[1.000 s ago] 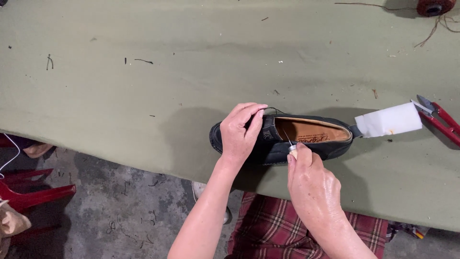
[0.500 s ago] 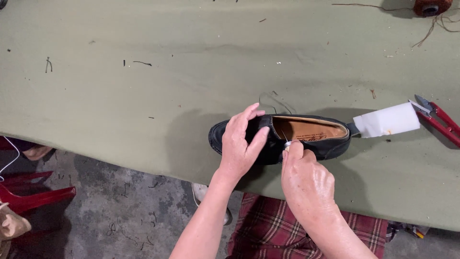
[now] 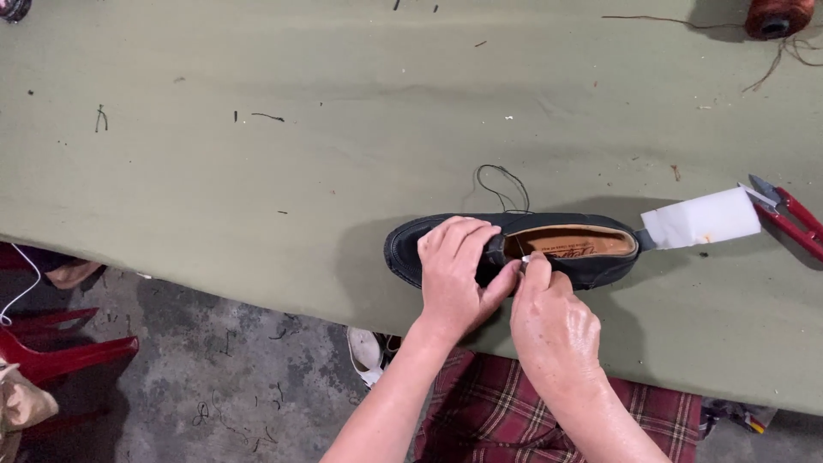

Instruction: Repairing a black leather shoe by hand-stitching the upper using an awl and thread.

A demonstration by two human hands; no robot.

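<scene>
A black shoe (image 3: 591,261) with a tan insole lies on its sole near the front edge of the olive-green table (image 3: 257,171), toe to the left. My left hand (image 3: 456,276) grips the shoe over its vamp. My right hand (image 3: 553,330) pinches something small and pale, perhaps a needle, at the near edge of the shoe's opening. A thin black thread (image 3: 501,184) loops up from the shoe's far side. A white pad (image 3: 701,219) touches the heel.
Red-handled snips (image 3: 793,214) lie right of the white pad. A brown thread spool (image 3: 777,15) stands at the back right, with loose thread trailing. Thread scraps dot the table. Below the edge are a concrete floor, a red plastic chair (image 3: 51,356) and my plaid-clad lap.
My right hand has moved up to the near edge of the shoe's opening. A loop of black thread now shows behind the shoe. My left hand keeps its hold.
</scene>
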